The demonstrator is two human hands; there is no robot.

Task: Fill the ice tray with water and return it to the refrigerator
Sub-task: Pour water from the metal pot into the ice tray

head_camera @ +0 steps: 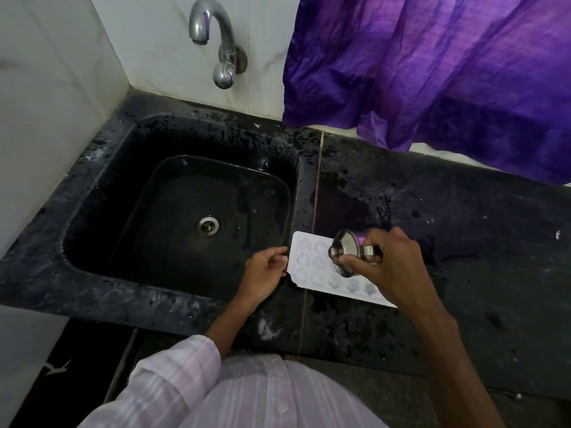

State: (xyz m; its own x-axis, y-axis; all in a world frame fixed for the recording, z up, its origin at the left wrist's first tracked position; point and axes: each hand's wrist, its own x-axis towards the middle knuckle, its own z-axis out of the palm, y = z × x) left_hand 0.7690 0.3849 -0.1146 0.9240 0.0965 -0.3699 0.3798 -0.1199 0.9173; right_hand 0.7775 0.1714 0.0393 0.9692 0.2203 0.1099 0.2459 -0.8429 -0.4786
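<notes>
Lower centre of the frame, the left hand [265, 270] reaches in with curled fingers pinching the near-left edge of the white ice tray [309, 261], which lies flat on the dark counter [463, 227] just right of the sink [102, 180]. The right hand [390, 267] grips a steel jug [347, 252], tipped sideways over the tray and hiding its middle. A tap [213, 35] stands upper left, a purple curtain [432, 63] upper right.

The single wide-angle camera sits on the person's head and looks steeply down at the black tabletop [463, 227] and the sink [102, 186] from close, facing the tiled wall [154, 57].
</notes>
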